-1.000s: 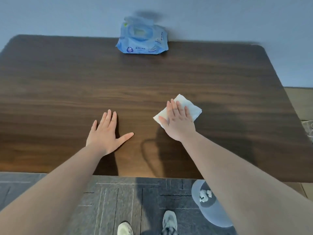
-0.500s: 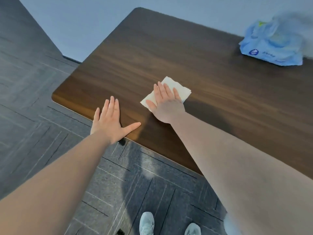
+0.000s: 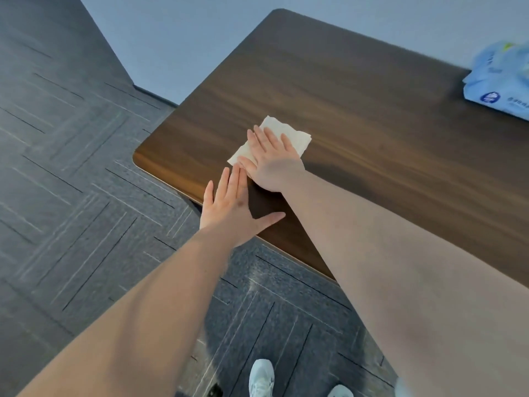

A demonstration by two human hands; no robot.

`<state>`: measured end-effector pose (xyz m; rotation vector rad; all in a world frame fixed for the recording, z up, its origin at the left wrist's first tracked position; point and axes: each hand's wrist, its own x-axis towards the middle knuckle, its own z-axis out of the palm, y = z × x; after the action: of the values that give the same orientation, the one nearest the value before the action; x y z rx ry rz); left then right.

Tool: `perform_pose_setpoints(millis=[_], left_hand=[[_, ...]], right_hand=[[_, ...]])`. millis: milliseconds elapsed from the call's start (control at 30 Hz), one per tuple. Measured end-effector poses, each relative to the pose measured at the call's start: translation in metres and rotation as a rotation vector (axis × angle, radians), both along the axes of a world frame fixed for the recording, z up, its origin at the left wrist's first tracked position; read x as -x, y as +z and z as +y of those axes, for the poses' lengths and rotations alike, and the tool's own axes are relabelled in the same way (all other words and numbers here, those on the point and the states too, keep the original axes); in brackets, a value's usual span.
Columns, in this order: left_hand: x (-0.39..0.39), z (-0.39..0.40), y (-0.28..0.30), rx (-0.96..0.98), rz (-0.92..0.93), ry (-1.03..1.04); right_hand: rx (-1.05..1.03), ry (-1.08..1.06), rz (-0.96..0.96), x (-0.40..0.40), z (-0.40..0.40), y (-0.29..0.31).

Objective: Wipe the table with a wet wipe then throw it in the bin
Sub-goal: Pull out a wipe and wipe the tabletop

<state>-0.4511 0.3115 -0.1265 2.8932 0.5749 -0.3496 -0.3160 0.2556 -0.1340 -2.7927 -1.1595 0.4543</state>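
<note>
A white wet wipe [image 3: 297,138] lies flat on the dark wooden table [image 3: 372,110], near its left end. My right hand [image 3: 272,161] presses down on the wipe with the fingers spread over it. My left hand [image 3: 232,210] rests flat on the table's front edge just beside the right hand, fingers apart, holding nothing. The bin is out of view.
A blue pack of wet wipes [image 3: 501,78] sits at the table's far right by the pale wall. Grey patterned carpet [image 3: 71,181] lies left of and below the table. My two shoes [image 3: 262,378] show at the bottom.
My right hand has slid the wipe leftward along the table toward its left end. My view has turned left, so the bin on the floor has left the frame.
</note>
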Motion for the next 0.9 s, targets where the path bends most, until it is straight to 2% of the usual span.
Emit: perform_pose_setpoints(millis=[167,267,333,600,900], left_hand=[[-0.001,-0.002,0.009,-0.072,0.116,-0.042],[-0.001,-0.018,0.019,-0.2,0.121,-0.16],[-0.004,-0.043,0.024,-0.202,0.114,-0.21],[-0.046,-0.215,0.028,-0.126,0.094,-0.496],[-0.063,-0.428,0.022,-0.069,0.088,-0.852]], right_hand=[[-0.003,-0.066,-0.007,0.011,-0.072,0.001],[0.003,-0.194,0.01,0.013,-0.146,0.002],[0.016,-0.294,0.014,0.014,-0.204,0.004],[0.095,-0.681,0.019,0.043,-0.441,0.007],[0.104,-1.101,0.021,0.114,-0.663,0.0]])
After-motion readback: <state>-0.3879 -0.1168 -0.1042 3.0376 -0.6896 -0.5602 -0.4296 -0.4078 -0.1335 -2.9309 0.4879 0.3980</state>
